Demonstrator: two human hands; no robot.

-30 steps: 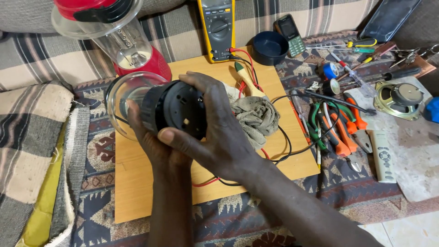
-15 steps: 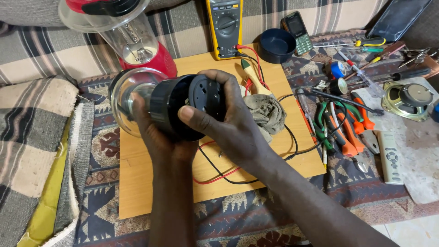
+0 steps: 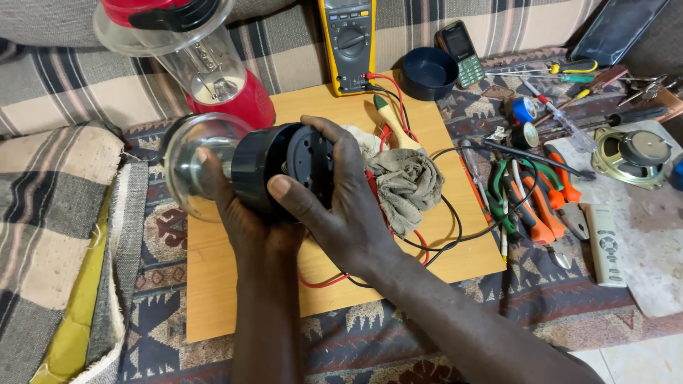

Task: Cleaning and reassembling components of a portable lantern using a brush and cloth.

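Both hands hold a small blender jar (image 3: 196,160) on its side over a wooden board (image 3: 220,284). The jar has a clear cup pointing left and a black round base (image 3: 284,167) facing right. My left hand (image 3: 245,220) cradles the jar from below, thumb on the clear cup. My right hand (image 3: 334,206) wraps the black base, fingers over its top and thumb on its front. A grey rag (image 3: 405,185) lies on the board just right of my right hand.
A red blender with a clear jug (image 3: 206,64) lies at the back left. A yellow multimeter (image 3: 348,43) with red and black leads, a dark bowl (image 3: 428,72), a phone (image 3: 461,43), pliers and screwdrivers (image 3: 533,199), a speaker (image 3: 629,156) and a remote (image 3: 605,245) fill the right side.
The jar and both hands have shifted slightly left and lower in view. My right thumb has slid across the black base. The grip is unchanged.
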